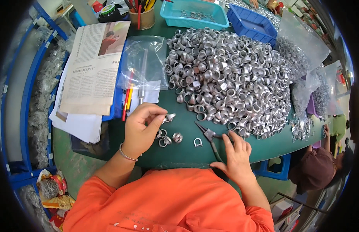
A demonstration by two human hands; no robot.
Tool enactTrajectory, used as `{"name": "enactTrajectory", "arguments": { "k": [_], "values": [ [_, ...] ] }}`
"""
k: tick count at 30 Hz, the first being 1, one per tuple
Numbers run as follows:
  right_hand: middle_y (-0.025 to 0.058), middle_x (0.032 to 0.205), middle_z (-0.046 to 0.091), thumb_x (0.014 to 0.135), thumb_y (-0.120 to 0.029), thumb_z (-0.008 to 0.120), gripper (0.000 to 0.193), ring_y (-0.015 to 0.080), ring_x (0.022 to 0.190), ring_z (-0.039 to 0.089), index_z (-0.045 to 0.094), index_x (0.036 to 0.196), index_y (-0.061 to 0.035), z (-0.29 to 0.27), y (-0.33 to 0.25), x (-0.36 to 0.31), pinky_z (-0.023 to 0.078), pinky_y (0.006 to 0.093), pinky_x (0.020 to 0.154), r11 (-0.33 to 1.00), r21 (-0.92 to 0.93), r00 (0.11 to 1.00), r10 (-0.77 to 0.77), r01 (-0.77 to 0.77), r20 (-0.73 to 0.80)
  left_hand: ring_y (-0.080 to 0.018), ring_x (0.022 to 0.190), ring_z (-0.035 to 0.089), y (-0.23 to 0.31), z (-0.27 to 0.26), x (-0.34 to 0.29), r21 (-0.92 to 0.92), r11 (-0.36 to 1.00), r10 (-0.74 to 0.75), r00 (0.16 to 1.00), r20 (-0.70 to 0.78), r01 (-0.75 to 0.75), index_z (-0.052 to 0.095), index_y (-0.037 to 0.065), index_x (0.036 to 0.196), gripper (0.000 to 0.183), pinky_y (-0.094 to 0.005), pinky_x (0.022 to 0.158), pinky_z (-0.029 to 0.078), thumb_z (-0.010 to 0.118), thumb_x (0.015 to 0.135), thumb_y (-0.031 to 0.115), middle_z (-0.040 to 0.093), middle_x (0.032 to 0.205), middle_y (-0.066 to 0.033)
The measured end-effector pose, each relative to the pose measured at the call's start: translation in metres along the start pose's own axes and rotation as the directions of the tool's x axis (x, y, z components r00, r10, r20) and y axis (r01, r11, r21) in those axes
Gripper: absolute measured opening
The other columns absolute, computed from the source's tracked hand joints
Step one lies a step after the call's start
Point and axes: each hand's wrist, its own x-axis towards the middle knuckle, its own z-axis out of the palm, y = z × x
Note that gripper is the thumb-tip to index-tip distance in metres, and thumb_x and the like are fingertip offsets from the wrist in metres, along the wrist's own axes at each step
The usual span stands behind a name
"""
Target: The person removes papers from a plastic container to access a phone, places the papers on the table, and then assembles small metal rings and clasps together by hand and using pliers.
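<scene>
My left hand (142, 123) pinches a silver metal ring (170, 117) between thumb and fingertips, just above the green tabletop. Below it lie a few loose rings (164, 140), and a round silver ring (177, 137) sits beside them. Farther right is a single U-shaped ring (198, 142). Pointed pliers (209, 134) rest on the table, nose toward the upper left and handles spread. My right hand (237, 155) lies at the pliers with fingers and thumb apart. Its fingertips are by one handle and its thumb by the other; a firm grip does not show.
A large heap of silver rings (229, 81) covers the table's middle and right. Newspaper (92, 69), a clear plastic bag (144, 58) and pens lie left. A turquoise basket (175, 21) and blue tray (253, 29) stand behind. Another person (314, 168) sits at the right.
</scene>
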Motion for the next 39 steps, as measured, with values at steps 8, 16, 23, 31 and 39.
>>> {"name": "enactTrajectory", "arguments": {
  "k": [8, 16, 23, 31, 39],
  "values": [
    [0.0193, 0.121, 0.043, 0.063, -0.042, 0.080, 0.083, 0.0341, 0.110, 0.044, 0.046, 0.130, -0.0070, 0.008, 0.001, -0.012, 0.031, 0.0446, 0.094, 0.991, -0.059, 0.992, 0.123, -0.122, 0.013, -0.0265, 0.082, 0.054, -0.021, 0.017, -0.041, 0.556, 0.759, 0.208, 0.936, 0.285, -0.338, 0.065, 0.003, 0.079, 0.020, -0.0362, 0.077, 0.042, 0.077, 0.063, 0.006, 0.058, 0.086, -0.0076],
    [0.0216, 0.111, 0.051, 0.075, -0.026, 0.067, 0.057, 0.0354, 0.100, 0.048, 0.050, 0.123, 0.0000, 0.016, 0.002, -0.017, 0.035, 0.0444, 0.085, 0.991, -0.084, 0.991, 0.098, -0.105, -0.090, -0.0260, 0.083, 0.056, -0.018, 0.022, -0.061, 0.548, 0.707, 0.360, 0.895, 0.264, -0.446, 0.061, 0.003, 0.072, 0.015, -0.0361, 0.075, 0.043, 0.075, 0.065, 0.003, 0.063, 0.092, -0.0072],
    [0.0191, 0.112, 0.052, 0.074, -0.034, 0.068, 0.059, 0.0345, 0.100, 0.048, 0.053, 0.120, -0.0006, 0.039, -0.007, -0.029, 0.035, 0.0458, 0.084, 0.985, -0.152, 0.959, 0.040, -0.086, -0.280, -0.0186, 0.061, 0.057, -0.032, 0.034, -0.091, 0.426, 0.819, 0.272, 0.914, 0.302, -0.384, 0.060, 0.001, 0.099, 0.029, -0.0281, 0.057, 0.047, 0.073, 0.073, 0.005, 0.059, 0.089, -0.0093],
    [0.0235, 0.128, 0.040, 0.074, -0.042, 0.071, 0.079, 0.0381, 0.116, 0.039, 0.040, 0.132, 0.0012, 0.064, -0.018, -0.057, 0.030, 0.0499, 0.093, 0.948, -0.257, 0.952, 0.109, -0.186, -0.286, -0.0233, 0.064, 0.058, -0.035, 0.033, -0.104, 0.375, 0.886, 0.175, 0.945, 0.275, -0.273, 0.058, 0.001, 0.099, 0.031, -0.0313, 0.059, 0.049, 0.074, 0.072, 0.004, 0.057, 0.089, -0.0108],
    [0.0236, 0.119, 0.039, 0.062, -0.012, 0.071, 0.079, 0.0395, 0.110, 0.039, 0.037, 0.132, 0.0052, 0.050, -0.030, -0.079, 0.030, 0.0487, 0.094, 0.951, -0.116, 0.952, 0.269, -0.286, -0.143, -0.0143, 0.058, 0.051, -0.043, 0.041, -0.101, 0.373, 0.862, 0.309, 0.940, 0.146, -0.342, 0.060, 0.000, 0.092, 0.034, -0.0257, 0.057, 0.046, 0.079, 0.065, 0.001, 0.059, 0.087, -0.0088]
  ]
}}
